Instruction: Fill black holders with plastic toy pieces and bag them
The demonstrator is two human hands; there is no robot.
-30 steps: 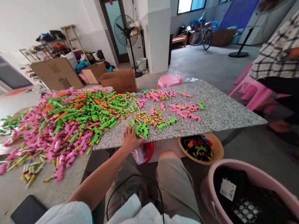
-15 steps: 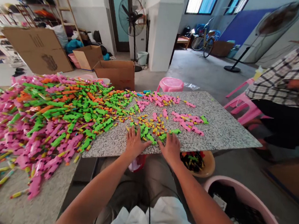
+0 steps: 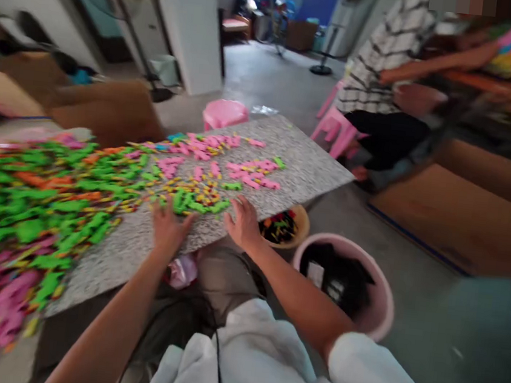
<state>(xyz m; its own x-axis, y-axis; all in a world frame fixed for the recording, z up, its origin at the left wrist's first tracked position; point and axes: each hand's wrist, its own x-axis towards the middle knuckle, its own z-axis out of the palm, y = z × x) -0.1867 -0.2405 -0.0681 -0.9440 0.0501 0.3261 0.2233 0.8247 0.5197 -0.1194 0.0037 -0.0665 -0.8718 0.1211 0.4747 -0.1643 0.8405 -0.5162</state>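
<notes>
My left hand (image 3: 168,226) rests at the near edge of the speckled tabletop (image 3: 304,160), fingers spread, thumb beside a cluster of green plastic toy pieces (image 3: 184,201). Across the cluster, my right hand (image 3: 244,222) is also open, its fingertips close to the rightmost green piece (image 3: 218,206). Whether either hand touches a piece is hard to make out through the blur. Small yellow-and-red pieces (image 3: 209,194) lie scattered just behind the green ones. Farther back are groups of pink toy pieces (image 3: 252,172).
A large heap of green, pink and orange pieces (image 3: 27,228) covers the table's left side. Below the right edge stand a tan basin (image 3: 305,221) and a pink tub (image 3: 383,302) holding black material. A pink stool (image 3: 225,113) is behind the table. A person in a checked shirt (image 3: 379,58) sits at right.
The view has swung right, so the table and heap sit farther left. Both hands stay open around the green cluster; the right hand appears slightly farther from it.
</notes>
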